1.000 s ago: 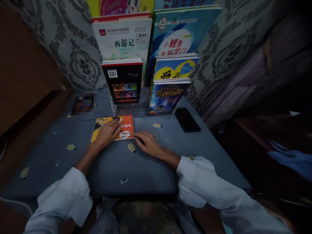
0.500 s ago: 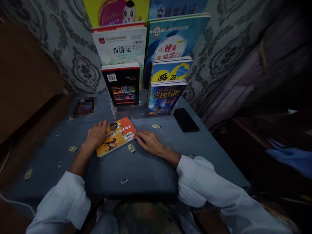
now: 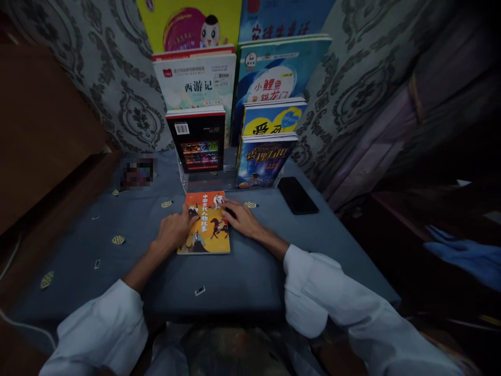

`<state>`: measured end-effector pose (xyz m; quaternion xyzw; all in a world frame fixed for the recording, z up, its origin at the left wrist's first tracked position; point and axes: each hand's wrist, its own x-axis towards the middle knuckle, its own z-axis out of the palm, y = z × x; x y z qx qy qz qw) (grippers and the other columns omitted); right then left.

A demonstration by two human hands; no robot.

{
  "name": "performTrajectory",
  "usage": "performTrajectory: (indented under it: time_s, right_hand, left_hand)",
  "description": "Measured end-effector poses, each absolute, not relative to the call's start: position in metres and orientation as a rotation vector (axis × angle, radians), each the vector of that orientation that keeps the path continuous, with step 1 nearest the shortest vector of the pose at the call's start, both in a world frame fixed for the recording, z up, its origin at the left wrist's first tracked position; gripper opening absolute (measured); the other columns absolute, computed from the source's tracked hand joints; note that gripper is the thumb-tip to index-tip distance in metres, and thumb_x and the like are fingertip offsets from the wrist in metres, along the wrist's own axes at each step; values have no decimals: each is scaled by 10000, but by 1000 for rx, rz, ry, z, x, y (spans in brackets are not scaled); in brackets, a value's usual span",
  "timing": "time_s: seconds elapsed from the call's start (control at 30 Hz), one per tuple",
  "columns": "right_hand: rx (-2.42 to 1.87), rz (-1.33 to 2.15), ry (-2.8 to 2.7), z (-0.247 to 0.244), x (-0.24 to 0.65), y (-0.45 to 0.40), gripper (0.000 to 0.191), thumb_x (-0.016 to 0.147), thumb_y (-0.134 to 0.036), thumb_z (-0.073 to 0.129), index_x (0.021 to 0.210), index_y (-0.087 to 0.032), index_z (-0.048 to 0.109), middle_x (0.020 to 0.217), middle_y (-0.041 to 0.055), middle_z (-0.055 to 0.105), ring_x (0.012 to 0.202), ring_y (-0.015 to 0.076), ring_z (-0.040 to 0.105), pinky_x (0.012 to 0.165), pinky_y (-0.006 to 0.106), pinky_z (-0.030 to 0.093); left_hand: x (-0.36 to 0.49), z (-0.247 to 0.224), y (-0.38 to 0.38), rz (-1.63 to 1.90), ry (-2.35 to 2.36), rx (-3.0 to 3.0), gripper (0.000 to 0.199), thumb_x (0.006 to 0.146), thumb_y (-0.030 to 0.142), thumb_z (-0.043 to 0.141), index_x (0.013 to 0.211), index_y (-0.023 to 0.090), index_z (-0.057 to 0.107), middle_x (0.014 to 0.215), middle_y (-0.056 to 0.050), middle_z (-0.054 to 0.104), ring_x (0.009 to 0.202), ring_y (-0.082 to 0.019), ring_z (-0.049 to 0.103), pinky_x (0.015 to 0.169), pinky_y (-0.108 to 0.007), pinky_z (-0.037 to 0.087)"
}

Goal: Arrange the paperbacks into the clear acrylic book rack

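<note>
An orange and yellow paperback book [image 3: 214,244] with white Chinese lettering and a horse rider on its cover lies flat on the table, squared up toward me. My left hand [image 3: 175,228] is closed on its left edge, the thumb over the cover and the other fingers partly hidden at the side. At the upper right edge, my right hand [image 3: 241,219] grips the same book with bent fingers. Just behind the book stands a clear display rack [image 3: 205,183] carrying several upright books.
On the rack are a black book [image 3: 199,141], a blue book [image 3: 263,162] and several larger ones behind. A dark phone [image 3: 298,196] lies right of the rack on the blue tablecloth [image 3: 250,282]. A pixelated item [image 3: 136,173] is at the back left. Patterned curtain [image 3: 139,109] hangs behind.
The book has turned from a slant to sitting straight and shifted right. My left hand has moved right with it; my right hand stays at its right side, slightly higher.
</note>
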<state>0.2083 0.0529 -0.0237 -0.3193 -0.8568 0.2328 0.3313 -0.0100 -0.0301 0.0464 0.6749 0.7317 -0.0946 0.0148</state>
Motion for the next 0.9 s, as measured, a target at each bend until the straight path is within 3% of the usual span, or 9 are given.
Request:
performTrajectory:
  time_s: [0.23,0.43,0.57,0.67,0.77,0.9]
  right_hand:
    - [-822,658,-2243,-27,208,61,355,978,-270,486,1286,-192,643,1401,134,614,1379,268,507,1111,499,445]
    - [-830,712,-2215,-29,210,64,391,989,-287,441,1292,-130,632,1411,186,593,1362,269,525,1122,484,435]
    - [-827,737,-2173,-31,210,65,374,978,-268,441,1291,-194,633,1418,126,601,1360,250,529,1131,482,429]
    - [-829,737,-2151,-33,211,66,371,966,-254,453,1289,-228,634,1414,91,610,1345,246,544,1127,480,436]
    - [-827,732,-2142,-33,212,65,387,971,-244,431,1310,-227,618,1384,88,636,1298,239,586,1106,471,455]
    - [-829,737,-2150,-33,213,65,410,989,-259,394,1356,-220,573,1346,91,661,1241,233,623,1076,452,477]
  left_hand:
    - [0,46,-28,-281,2319,2171,445,1028,487,322,1237,145,517,908,-162,739,876,-324,724,723,-381,526]
    - [9,41,-31,-150,2274,2558,311,1007,242,353,1113,125,621,1150,-202,673,1119,-343,613,889,-464,497]
    - [6,30,-9,-60,2024,2660,409,959,115,353,1315,103,555,1415,-190,558,1321,-305,513,1067,-456,416]
    - [5,21,20,10,1821,2603,489,984,177,339,1462,111,422,1556,-157,426,1435,-259,409,1158,-437,342]
    - [6,15,45,89,1672,2596,517,1007,247,296,1512,159,362,1596,-120,372,1489,-237,324,1191,-478,286]
    - [8,10,57,149,1564,2667,561,968,190,309,1529,175,345,1591,-106,383,1481,-220,342,1190,-481,277]
